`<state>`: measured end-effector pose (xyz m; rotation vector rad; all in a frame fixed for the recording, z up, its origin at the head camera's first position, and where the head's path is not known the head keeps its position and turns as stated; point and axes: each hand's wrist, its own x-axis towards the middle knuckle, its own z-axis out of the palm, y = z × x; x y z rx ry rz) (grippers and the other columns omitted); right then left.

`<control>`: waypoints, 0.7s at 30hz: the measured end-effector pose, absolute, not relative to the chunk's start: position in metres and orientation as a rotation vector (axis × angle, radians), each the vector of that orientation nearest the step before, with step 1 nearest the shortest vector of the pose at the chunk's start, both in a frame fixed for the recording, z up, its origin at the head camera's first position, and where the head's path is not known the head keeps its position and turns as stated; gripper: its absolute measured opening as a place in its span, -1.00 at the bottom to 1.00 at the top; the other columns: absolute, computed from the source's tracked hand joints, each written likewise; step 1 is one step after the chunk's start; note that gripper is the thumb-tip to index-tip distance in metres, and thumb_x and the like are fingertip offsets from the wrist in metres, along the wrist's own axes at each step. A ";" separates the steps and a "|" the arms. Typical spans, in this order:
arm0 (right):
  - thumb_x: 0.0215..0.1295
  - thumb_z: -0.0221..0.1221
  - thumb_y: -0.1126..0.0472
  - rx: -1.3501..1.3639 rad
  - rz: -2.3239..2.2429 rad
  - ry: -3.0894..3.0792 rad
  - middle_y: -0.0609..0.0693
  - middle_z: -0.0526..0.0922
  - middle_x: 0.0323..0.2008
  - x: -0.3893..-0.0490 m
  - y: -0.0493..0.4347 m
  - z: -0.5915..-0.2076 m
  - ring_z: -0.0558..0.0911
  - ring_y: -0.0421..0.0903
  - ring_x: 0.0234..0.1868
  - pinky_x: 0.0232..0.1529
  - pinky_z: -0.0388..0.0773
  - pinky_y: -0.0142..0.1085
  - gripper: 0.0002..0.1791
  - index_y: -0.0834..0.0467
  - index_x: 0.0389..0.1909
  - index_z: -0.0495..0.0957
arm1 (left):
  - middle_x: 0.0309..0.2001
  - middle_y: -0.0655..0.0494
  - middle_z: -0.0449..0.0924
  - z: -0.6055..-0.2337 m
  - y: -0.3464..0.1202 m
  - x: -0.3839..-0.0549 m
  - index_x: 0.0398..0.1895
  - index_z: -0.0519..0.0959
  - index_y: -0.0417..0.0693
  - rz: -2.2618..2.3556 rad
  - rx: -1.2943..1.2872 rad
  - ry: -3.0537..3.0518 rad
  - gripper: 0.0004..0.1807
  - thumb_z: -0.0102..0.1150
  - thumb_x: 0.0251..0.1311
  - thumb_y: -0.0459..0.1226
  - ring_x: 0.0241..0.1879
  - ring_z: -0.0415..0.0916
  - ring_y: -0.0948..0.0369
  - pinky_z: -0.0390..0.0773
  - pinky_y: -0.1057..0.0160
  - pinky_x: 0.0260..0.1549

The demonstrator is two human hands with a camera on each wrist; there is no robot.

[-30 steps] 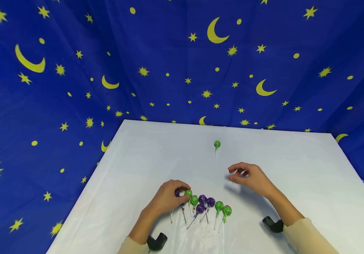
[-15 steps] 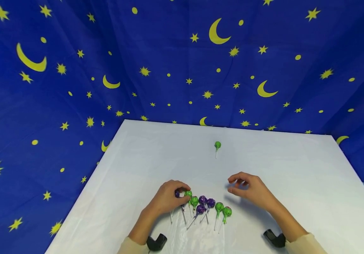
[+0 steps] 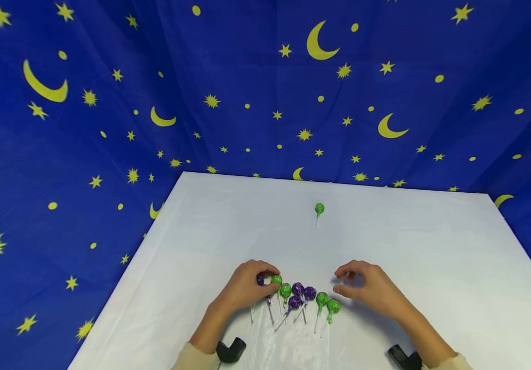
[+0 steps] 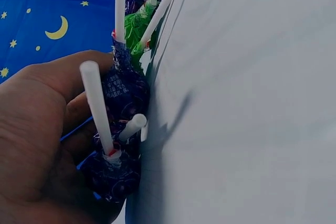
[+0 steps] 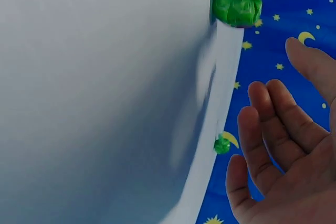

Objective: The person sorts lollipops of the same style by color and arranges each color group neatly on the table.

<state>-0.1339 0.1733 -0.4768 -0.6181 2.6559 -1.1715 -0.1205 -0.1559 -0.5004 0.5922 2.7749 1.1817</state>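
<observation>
Wrapped lollipops with white sticks lie in a cluster on the white table, some purple, such as this purple lollipop (image 3: 295, 302), some green, such as this green lollipop (image 3: 322, 298). My left hand (image 3: 249, 282) curls round the ones at the left end, its thumb and forefinger at a green lollipop (image 3: 276, 280). In the left wrist view, purple lollipops (image 4: 123, 95) sit inside the curve of the fingers, sticks toward the camera. My right hand (image 3: 367, 285) hovers right of the cluster, fingers loosely bent and holding nothing; its palm (image 5: 294, 192) shows in the right wrist view.
A single green lollipop (image 3: 319, 208) lies apart near the far side of the white table (image 3: 228, 221). Black wrist devices sit by the left forearm (image 3: 231, 350) and right forearm (image 3: 404, 357). A blue curtain (image 3: 246, 77) with yellow moons and stars hangs behind.
My right hand has come down toward the near side, closer to the right end of the cluster. The left hand and the lollipops have stayed in place.
</observation>
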 end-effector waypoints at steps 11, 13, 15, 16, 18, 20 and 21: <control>0.02 0.37 -0.21 -0.694 -1.065 2.730 -0.33 0.61 -0.24 -0.118 0.172 -0.483 0.54 -0.26 -0.22 -0.17 0.49 -0.23 -0.61 -0.10 -0.18 0.64 | -0.23 0.38 0.57 -0.500 -0.154 -0.119 -0.09 0.67 0.17 1.206 0.600 2.755 -0.73 0.37 0.12 -0.09 -0.25 0.45 0.31 0.45 0.22 -0.22; 0.02 0.37 -0.22 -0.696 -1.046 2.751 -0.34 0.61 -0.23 -0.116 0.171 -0.484 0.54 -0.27 -0.22 -0.17 0.49 -0.22 -0.60 -0.11 -0.18 0.65 | -0.22 0.38 0.57 -0.499 -0.153 -0.119 -0.09 0.68 0.17 1.207 0.599 2.750 -0.73 0.37 0.12 -0.08 -0.24 0.46 0.31 0.46 0.22 -0.21; 0.03 0.36 -0.22 -0.694 -1.040 2.759 -0.34 0.61 -0.23 -0.114 0.171 -0.484 0.54 -0.27 -0.22 -0.17 0.48 -0.22 -0.61 -0.12 -0.17 0.64 | -0.22 0.38 0.58 -0.499 -0.153 -0.120 -0.10 0.68 0.16 1.209 0.594 2.756 -0.72 0.37 0.11 -0.08 -0.24 0.46 0.30 0.46 0.21 -0.21; 0.03 0.36 -0.21 -0.690 -1.038 2.760 -0.35 0.60 -0.23 -0.113 0.170 -0.484 0.53 -0.27 -0.23 -0.17 0.48 -0.22 -0.61 -0.12 -0.17 0.64 | -0.22 0.39 0.58 -0.499 -0.153 -0.120 -0.09 0.68 0.16 1.208 0.590 2.758 -0.72 0.37 0.11 -0.09 -0.24 0.46 0.30 0.46 0.21 -0.21; 0.04 0.37 -0.18 -0.688 -1.046 2.745 -0.34 0.60 -0.24 -0.112 0.170 -0.484 0.54 -0.28 -0.24 -0.19 0.49 -0.25 -0.64 -0.12 -0.18 0.64 | -0.20 0.39 0.58 -0.498 -0.154 -0.120 -0.09 0.68 0.16 1.209 0.588 2.759 -0.72 0.38 0.11 -0.09 -0.23 0.47 0.30 0.46 0.20 -0.20; 0.06 0.38 -0.15 -0.695 -1.059 2.726 -0.34 0.61 -0.27 -0.111 0.168 -0.484 0.54 -0.28 -0.26 -0.22 0.49 -0.27 -0.67 -0.11 -0.20 0.65 | -0.20 0.40 0.59 -0.498 -0.156 -0.121 -0.09 0.68 0.16 1.211 0.583 2.764 -0.72 0.38 0.11 -0.08 -0.23 0.47 0.30 0.45 0.19 -0.19; 0.06 0.38 -0.13 -0.697 -1.065 2.720 -0.34 0.61 -0.29 -0.111 0.167 -0.484 0.54 -0.29 -0.28 -0.24 0.49 -0.29 -0.69 -0.11 -0.21 0.65 | -0.20 0.40 0.60 -0.498 -0.156 -0.120 -0.10 0.69 0.16 1.214 0.576 2.766 -0.72 0.38 0.10 -0.08 -0.23 0.47 0.30 0.45 0.18 -0.19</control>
